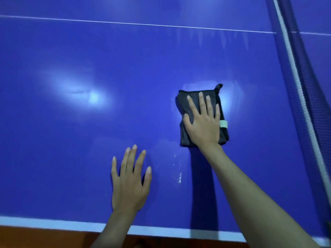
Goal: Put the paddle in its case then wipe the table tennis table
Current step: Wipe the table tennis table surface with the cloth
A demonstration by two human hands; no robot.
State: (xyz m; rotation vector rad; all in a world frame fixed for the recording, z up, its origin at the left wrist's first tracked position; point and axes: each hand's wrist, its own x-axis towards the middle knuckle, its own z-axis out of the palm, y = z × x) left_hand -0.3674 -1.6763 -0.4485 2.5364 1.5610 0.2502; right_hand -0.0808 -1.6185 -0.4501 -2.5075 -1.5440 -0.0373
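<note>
Folded dark cloth (189, 111) lies flat on the blue desk (71, 131), near the net (293, 72). Our right hand (203, 120) presses it, fingers straight. Left hand (129, 181) rests flat beside, released. Droplets (179, 178) sit between our hands.

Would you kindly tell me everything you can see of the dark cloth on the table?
The dark grey cloth looks like soft microfibre, folded into a rough rectangle with black edging, a black hanging loop at its far corner and a pale tag on its right edge. It lies flat on the blue table, near the net. The right hand presses on it with straight, spread fingers, covering much of it.
</note>
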